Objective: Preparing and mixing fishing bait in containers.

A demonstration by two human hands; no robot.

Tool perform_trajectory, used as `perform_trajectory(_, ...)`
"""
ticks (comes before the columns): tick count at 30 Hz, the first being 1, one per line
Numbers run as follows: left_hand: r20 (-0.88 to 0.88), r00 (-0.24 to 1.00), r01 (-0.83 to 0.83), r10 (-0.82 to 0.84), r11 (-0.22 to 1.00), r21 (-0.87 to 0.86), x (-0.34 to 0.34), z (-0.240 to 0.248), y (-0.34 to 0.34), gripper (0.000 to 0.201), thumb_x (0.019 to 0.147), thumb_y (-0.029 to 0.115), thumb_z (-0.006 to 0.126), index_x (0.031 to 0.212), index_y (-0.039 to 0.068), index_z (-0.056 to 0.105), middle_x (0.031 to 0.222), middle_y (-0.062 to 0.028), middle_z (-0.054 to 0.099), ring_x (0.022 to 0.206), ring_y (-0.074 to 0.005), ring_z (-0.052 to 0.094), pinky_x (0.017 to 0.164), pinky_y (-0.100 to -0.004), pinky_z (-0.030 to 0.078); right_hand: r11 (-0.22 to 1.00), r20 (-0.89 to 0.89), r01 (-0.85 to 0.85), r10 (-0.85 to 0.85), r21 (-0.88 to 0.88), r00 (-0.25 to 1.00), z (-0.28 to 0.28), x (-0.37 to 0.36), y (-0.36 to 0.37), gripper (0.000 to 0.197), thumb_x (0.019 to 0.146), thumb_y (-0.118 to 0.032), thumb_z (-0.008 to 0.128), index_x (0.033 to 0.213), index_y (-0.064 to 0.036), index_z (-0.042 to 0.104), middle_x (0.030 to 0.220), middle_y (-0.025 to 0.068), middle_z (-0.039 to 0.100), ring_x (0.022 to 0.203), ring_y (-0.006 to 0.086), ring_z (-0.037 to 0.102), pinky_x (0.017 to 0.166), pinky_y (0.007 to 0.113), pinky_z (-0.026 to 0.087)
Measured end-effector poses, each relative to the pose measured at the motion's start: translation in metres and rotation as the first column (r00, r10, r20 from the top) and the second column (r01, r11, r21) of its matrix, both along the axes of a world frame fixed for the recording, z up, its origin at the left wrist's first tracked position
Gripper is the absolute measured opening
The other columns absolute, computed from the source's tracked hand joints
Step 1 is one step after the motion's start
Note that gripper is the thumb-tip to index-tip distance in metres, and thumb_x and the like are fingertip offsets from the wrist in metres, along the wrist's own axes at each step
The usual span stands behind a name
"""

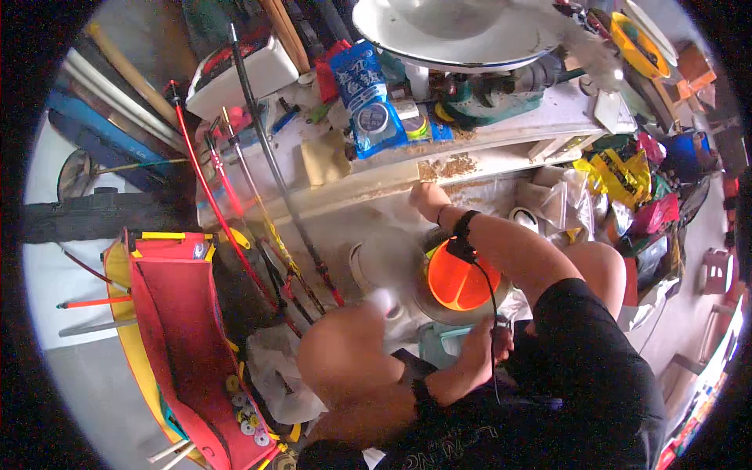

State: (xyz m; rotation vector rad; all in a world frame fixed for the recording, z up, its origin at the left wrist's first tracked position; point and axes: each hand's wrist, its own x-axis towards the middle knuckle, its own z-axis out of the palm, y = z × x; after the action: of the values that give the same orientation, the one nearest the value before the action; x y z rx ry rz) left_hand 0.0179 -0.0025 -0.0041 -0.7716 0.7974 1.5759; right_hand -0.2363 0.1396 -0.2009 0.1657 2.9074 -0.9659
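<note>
My right hand [429,202] reaches across to the front edge of the white bench [376,178], beside patches of brown crumbs [450,167]. Its fingers look curled closed; anything in them is too small to make out. Low in front of my body, my left hand [474,348] is closed around a small dark thing [502,333] that I cannot identify. An orange divided bowl [458,283] sits below my right forearm, between my knees. Next to my left hand is a pale turquoise container [440,345]. A thin black cable hangs from my right wrist strap [464,235].
A white enamel basin [462,39], a blue bag [366,102] and a green power tool [493,102] occupy the bench. Fishing rods [270,157] stand at the left over an open red case [176,313]. Bags, including a yellow one [619,178], crowd the right.
</note>
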Motion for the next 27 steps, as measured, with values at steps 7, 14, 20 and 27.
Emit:
perform_trajectory(7, -0.637, 0.753, -0.345, 0.166, 0.924, -0.167, -0.067, 0.005, 0.015, 0.015, 0.089, 0.027, 0.055, 0.085, 0.012, 0.054, 0.076, -0.0009, 0.053, 0.071, -0.0138, 0.052, 0.061, -0.0298, 0.043, 0.982, 0.009, 0.089, -0.089, -0.169, 0.996, 0.150, 0.058, 0.047, 0.020, 0.076, -0.027, 0.067, 0.078, -0.0072, 0.070, 0.073, 0.0119, 0.068, 0.069, 0.0259, 0.066, 0.066, 0.037, 0.053)
perform_trajectory(14, -0.522, 0.852, -0.055, 0.033, 0.998, -0.026, -0.147, 0.038, 0.015, 0.031, 0.092, 0.039, 0.055, 0.075, 0.013, 0.054, 0.065, -0.0028, 0.055, 0.055, -0.0189, 0.057, 0.048, -0.0301, 0.043, 0.841, 0.072, 0.151, -0.133, -0.519, 0.988, 0.280, 0.167, 0.059, 0.012, 0.079, -0.010, 0.068, 0.079, 0.0013, 0.070, 0.068, 0.0081, 0.069, 0.061, 0.0133, 0.064, 0.061, 0.030, 0.053)
perform_trajectory(20, -0.469, 0.835, 0.269, -0.287, 0.957, -0.107, -0.117, 0.036, 0.018, 0.043, 0.089, 0.052, 0.056, 0.069, 0.013, 0.056, 0.055, -0.0018, 0.054, 0.046, -0.0189, 0.054, 0.040, -0.0268, 0.041, 0.819, 0.114, 0.162, -0.119, -0.551, 0.986, 0.294, 0.239, 0.048, 0.017, 0.079, -0.015, 0.070, 0.076, 0.0018, 0.069, 0.068, 0.0084, 0.068, 0.061, 0.0119, 0.063, 0.060, 0.030, 0.052)
perform_trajectory(27, -0.591, 0.694, 0.407, -0.412, 0.901, -0.150, -0.090, 0.036, 0.012, 0.031, 0.091, 0.032, 0.057, 0.076, 0.006, 0.063, 0.063, -0.0034, 0.061, 0.050, -0.0194, 0.057, 0.049, -0.0331, 0.048, 0.763, 0.150, 0.199, -0.135, -0.615, 0.979, 0.270, 0.285, 0.029, 0.013, 0.074, -0.014, 0.071, 0.076, -0.0003, 0.070, 0.067, 0.0089, 0.068, 0.059, 0.0140, 0.063, 0.059, 0.030, 0.051)
